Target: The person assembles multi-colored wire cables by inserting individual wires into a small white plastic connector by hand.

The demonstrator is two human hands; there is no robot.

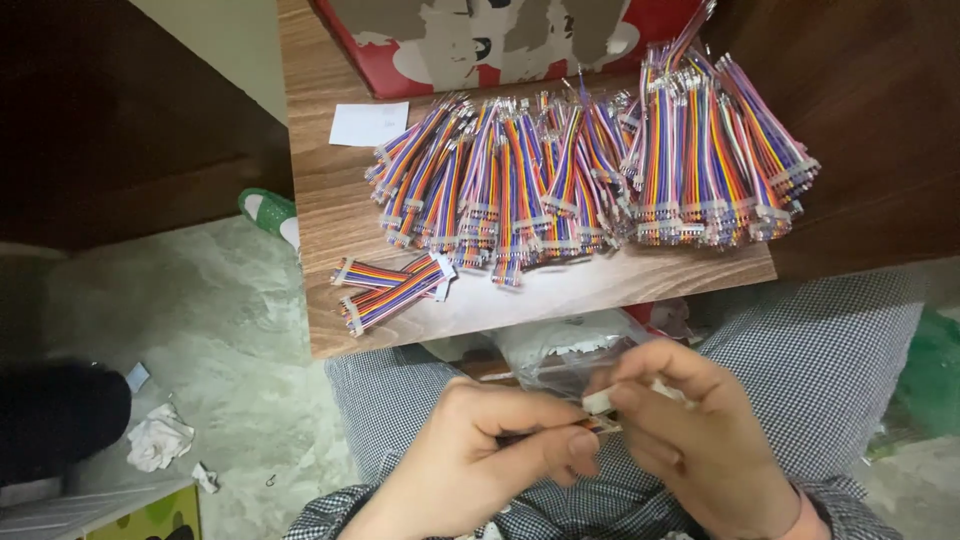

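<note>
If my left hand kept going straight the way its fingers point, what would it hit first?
Most likely the right hand: the left hand points right, its fingertips already meeting it at the small white connector and striped cable end, though depth is unclear.

A small wooden table (340, 200) carries a broad heap of rainbow ribbon-cable pieces (600, 175) with white connectors, spread across most of its top. Just apart from the heap, near the front left edge, lie two loose cable pieces (390, 290), and a white paper slip (368, 123) sits toward the back left. A red box (500, 45) stands at the far edge, touching the heap.
</note>
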